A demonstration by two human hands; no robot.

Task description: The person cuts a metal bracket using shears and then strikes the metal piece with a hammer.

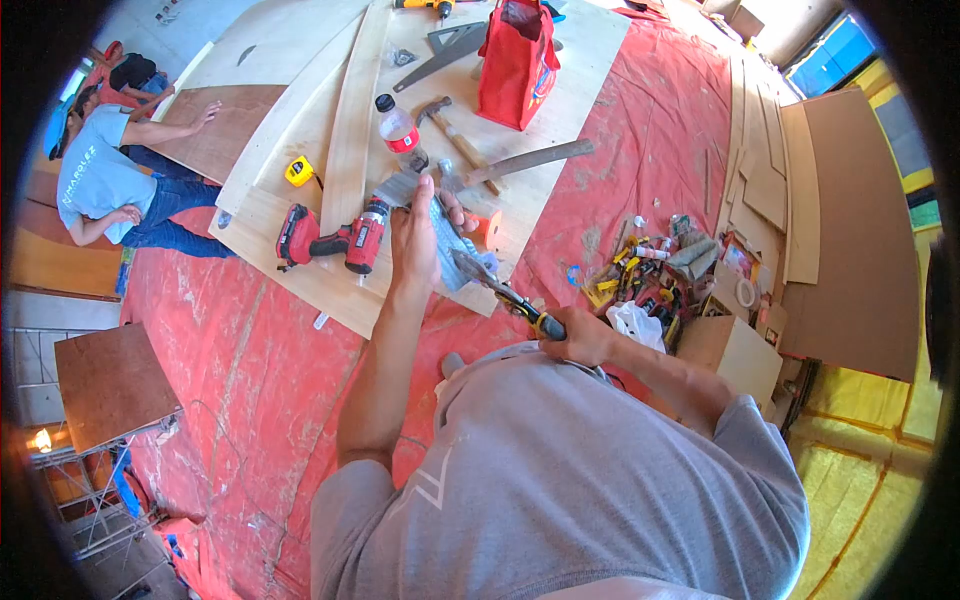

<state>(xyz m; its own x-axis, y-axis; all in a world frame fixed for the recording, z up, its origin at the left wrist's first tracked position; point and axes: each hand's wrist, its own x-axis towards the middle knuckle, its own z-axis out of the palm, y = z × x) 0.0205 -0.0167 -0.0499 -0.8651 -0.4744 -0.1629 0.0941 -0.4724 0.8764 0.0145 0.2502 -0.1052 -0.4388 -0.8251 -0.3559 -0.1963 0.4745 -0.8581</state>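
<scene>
My left hand (418, 238) is closed around a light blue patterned sheet (448, 240); its material is hard to make out. My right hand (580, 336) grips the black and yellow handles of a pair of snips (515, 302), whose metal jaws reach the lower edge of the sheet. Just left of my left hand, a red drill (365, 240) stands on the plywood table (340, 300). Beyond my fingers are a bottle with a red label (402, 138), a claw hammer (460, 148) and a second hammer (535, 160). An orange spool (488, 228) sits beside the sheet.
A yellow tape measure (300, 172), a handsaw (440, 58) and a red bag (515, 70) lie farther over the table. At the left, a person in a grey shirt (110, 175) leans on it. Piled tools (640, 275) and boards (850, 220) occupy the right.
</scene>
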